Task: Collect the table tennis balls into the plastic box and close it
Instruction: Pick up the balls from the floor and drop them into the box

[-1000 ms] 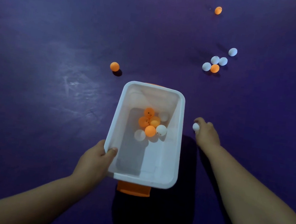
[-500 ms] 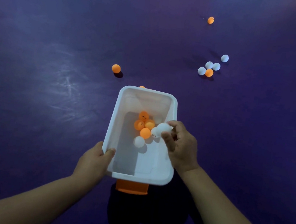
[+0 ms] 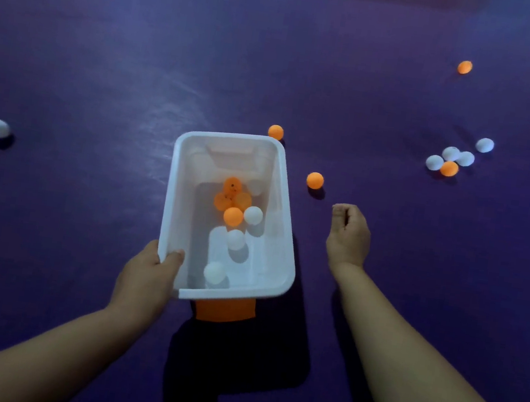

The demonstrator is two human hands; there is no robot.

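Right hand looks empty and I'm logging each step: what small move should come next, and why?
Probably reach the right hand forward to the nearest orange ball, just ahead of its fingers on the floor. The left hand grips the open plastic box close beside it.

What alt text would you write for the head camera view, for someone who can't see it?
A person's left hand grips the rim of an open white plastic box holding orange and white table tennis balls, above a purple floor. The empty right hand reaches toward an orange ball beside the box, with more balls scattered farther off.
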